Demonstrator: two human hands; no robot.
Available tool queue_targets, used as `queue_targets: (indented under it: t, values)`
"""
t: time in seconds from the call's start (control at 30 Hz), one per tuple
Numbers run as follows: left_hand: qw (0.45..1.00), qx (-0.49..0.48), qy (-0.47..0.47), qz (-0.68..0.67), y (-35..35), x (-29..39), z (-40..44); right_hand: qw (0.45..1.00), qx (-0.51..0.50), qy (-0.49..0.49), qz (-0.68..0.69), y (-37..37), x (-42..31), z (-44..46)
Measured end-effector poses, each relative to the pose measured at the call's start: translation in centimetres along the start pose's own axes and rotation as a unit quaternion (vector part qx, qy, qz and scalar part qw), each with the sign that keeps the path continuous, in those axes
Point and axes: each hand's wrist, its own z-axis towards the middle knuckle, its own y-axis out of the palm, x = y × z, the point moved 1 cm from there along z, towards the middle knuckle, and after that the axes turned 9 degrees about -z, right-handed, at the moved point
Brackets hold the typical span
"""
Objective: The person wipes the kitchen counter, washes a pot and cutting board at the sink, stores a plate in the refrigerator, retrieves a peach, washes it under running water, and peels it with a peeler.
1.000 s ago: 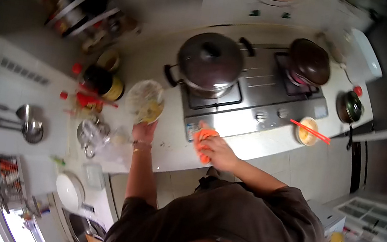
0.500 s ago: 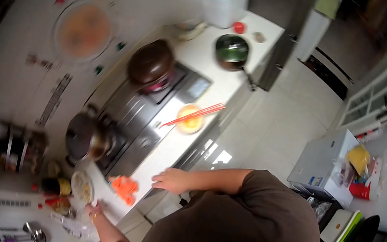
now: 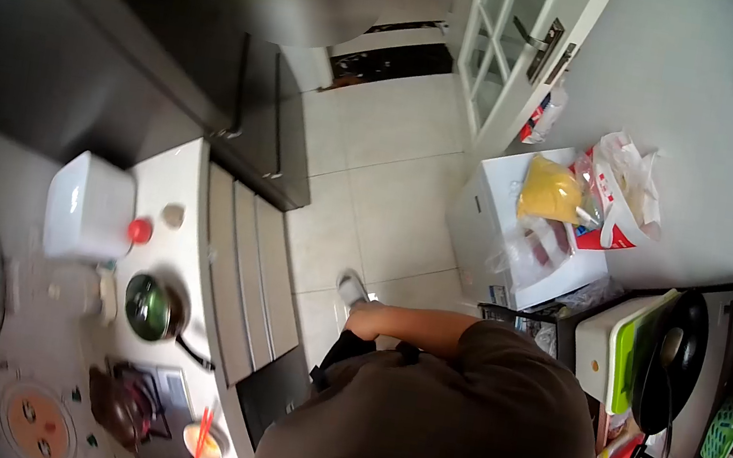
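Observation:
My right hand hangs in front of my body, just beside my dark trouser leg and above a light shoe. Its fingers are not distinct enough to show their pose, and no held thing can be made out. My left hand is outside the view. On the counter to the left is a small pan with a green sheen and a dark handle. A bowl of yellow-orange food sits below it, red chopsticks laid across.
A brown pot stands on the stove. Beside the wall is a white container. To the right, a white box carries a yellow bag and a plastic bag. A black frying pan leans by a green board. A glazed door stands ahead.
My view has swung right, away from the stove toward the floor and door. My left hand has left the view. My right hand has come off the counter edge to beside my leg.

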Motion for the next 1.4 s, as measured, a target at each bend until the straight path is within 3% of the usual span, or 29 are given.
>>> queue_targets:
  t: [0.03,0.07,0.1,0.13,0.2,0.23,0.33,0.37,0.4,0.53,0.57,0.67,0.77,0.87,0.97,1.13,1.2,1.3,1.4]
  values:
    - [0.998,-0.040,-0.015,0.053,1.9,2.7,2.0,0.999,0.016,0.028,0.036,0.3,2.8,1.4]
    - [0.991,-0.078,-0.032,0.102,3.5,5.2,4.2,0.998,0.014,-0.015,0.054,0.1,6.1,1.7]
    - [0.983,-0.107,-0.048,0.143,5.2,7.9,6.3,0.998,-0.013,-0.056,-0.025,-0.5,9.2,2.0]
    - [0.973,-0.135,-0.060,0.180,6.5,10.5,8.2,0.996,-0.056,0.006,0.062,-1.3,12.2,1.1]
    - [0.951,-0.180,-0.079,0.238,9.5,16.6,12.1,0.995,-0.049,0.052,0.072,6.5,21.9,3.7]
    - [0.941,-0.200,-0.088,0.258,11.1,19.9,14.1,0.984,-0.093,0.091,0.119,-1.5,22.4,-2.5]
    - [0.920,-0.243,-0.120,0.284,16.7,30.4,19.0,0.945,-0.118,0.189,0.241,0.7,30.8,-6.0]
    - [0.914,-0.259,-0.129,0.286,18.9,33.8,20.2,0.806,-0.089,0.312,0.495,-0.8,31.3,-8.6]
    - [0.911,-0.271,-0.134,0.280,21.3,37.6,21.4,0.739,-0.043,0.358,0.569,-1.4,33.1,-9.6]
    - [0.900,-0.248,-0.131,0.334,30.7,52.0,27.4,0.666,0.041,0.396,0.630,-4.8,42.0,-8.2]
    - [0.888,-0.221,-0.129,0.382,32.7,55.3,29.6,0.660,0.049,0.396,0.636,-5.9,45.1,-7.0]
    - [0.892,-0.284,-0.116,0.332,36.1,59.7,40.8,0.665,0.059,0.386,0.637,-10.9,55.2,-3.2]
    - [0.911,-0.255,-0.064,0.318,40.3,69.5,44.2,0.727,0.079,0.356,0.582,-19.6,67.7,0.0]
    - [0.932,-0.211,-0.033,0.291,43.6,79.5,46.1,0.799,0.138,0.315,0.494,-33.2,81.0,1.7]
    - [0.949,-0.187,-0.018,0.253,46.9,87.9,49.0,0.825,0.231,0.272,0.437,-49.2,92.7,3.0]
    - [0.962,-0.165,-0.022,0.218,53.0,100.1,58.1,0.811,0.300,0.246,0.437,-66.4,109.2,7.7]
    - [0.962,-0.168,-0.025,0.216,55.6,106.8,61.9,0.802,0.300,0.259,0.447,-69.5,115.5,9.8]
    - [0.958,-0.173,-0.024,0.228,60.5,117.0,66.7,0.797,0.221,0.306,0.471,-69.1,123.8,11.5]
    - [0.956,-0.185,-0.022,0.228,65.5,127.2,70.9,0.722,0.150,0.369,0.566,-69.3,130.9,10.3]
